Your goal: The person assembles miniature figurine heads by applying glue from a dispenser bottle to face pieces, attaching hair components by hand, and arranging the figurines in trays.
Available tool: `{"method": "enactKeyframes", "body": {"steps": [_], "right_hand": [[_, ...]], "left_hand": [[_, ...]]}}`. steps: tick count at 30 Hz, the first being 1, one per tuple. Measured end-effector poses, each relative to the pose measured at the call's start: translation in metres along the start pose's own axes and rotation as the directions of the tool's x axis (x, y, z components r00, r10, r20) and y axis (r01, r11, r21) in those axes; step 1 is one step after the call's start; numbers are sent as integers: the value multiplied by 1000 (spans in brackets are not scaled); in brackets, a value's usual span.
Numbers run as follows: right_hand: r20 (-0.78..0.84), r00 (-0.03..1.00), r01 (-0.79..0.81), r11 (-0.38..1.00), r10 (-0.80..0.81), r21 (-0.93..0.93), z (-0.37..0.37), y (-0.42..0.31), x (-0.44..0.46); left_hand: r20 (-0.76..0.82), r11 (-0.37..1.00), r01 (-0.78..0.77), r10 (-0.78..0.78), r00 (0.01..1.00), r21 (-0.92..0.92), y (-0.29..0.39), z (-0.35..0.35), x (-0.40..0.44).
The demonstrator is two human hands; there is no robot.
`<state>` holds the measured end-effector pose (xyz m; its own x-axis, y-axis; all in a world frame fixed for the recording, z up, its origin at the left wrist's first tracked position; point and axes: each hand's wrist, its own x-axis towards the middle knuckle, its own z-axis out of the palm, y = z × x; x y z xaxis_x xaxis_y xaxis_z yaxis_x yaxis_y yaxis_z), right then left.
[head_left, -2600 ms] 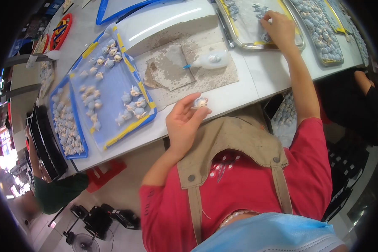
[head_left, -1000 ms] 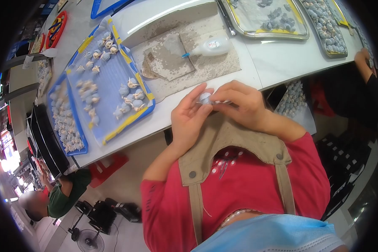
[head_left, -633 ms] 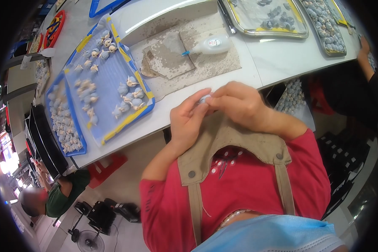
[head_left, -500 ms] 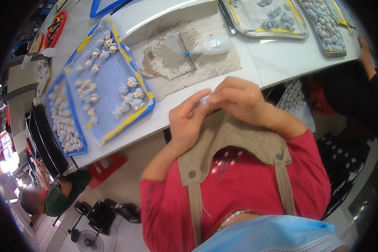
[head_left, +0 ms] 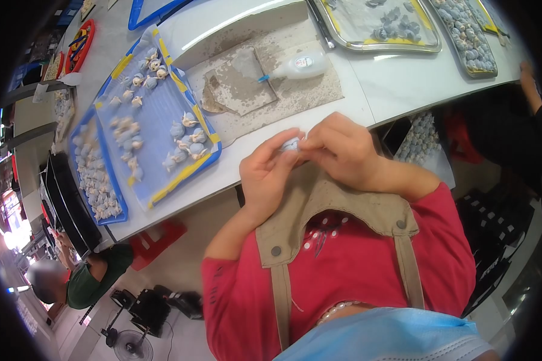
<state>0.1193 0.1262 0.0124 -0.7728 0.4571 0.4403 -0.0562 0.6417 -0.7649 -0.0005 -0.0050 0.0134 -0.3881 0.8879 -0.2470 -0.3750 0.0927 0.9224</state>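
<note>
Above the table's front edge, my left hand [head_left: 266,175] grips a small pale blue-grey figure piece [head_left: 290,145] between thumb and fingers. My right hand [head_left: 342,149] meets it from the other side, its thumb and forefinger pinched at the piece's right end. Whether those right fingertips hold a separate tiny part is hidden. To the left, a blue tray [head_left: 215,157] lined with film and yellow tape carries several blue-grey figures with cream parts [head_left: 186,141]. Beyond my hands, a white squeeze bottle [head_left: 306,65] with a blue tip lies on stained cardboard [head_left: 319,90].
Another blue tray [head_left: 124,212] full of figures overlaps the table's left edge. At the back right are a metal tray [head_left: 397,47] with grey pieces and a packed tray [head_left: 482,74]. A person in green [head_left: 96,280] sits at left; another person's arm [head_left: 530,87] shows at right.
Both hands stay together with only a slight shift. The blue-grey piece has turned a little and shows more of its surface. The arm at far right has moved slightly.
</note>
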Motion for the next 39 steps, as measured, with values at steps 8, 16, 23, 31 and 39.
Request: {"method": "enactKeyframes", "body": {"steps": [8, 16, 23, 31, 39], "right_hand": [[5, 1000, 29, 992, -30, 126, -4, 2, 8], [-74, 985, 154, 988, -156, -34, -4, -2, 13], [33, 999, -35, 998, 33, 52, -8, -8, 13], [39, 993, -116, 982, 111, 147, -15, -9, 20], [454, 884, -307, 874, 114, 378, -23, 5, 35]], "left_hand": [[44, 938, -287, 284, 958, 192, 2, -4, 4], [-4, 948, -220, 227, 974, 228, 11, 0, 3], [8, 943, -161, 166, 986, 291, 10, -2, 2], [32, 928, -274, 275, 961, 251, 16, -2, 6], [105, 866, -354, 339, 935, 355, 17, -4, 5]]}}
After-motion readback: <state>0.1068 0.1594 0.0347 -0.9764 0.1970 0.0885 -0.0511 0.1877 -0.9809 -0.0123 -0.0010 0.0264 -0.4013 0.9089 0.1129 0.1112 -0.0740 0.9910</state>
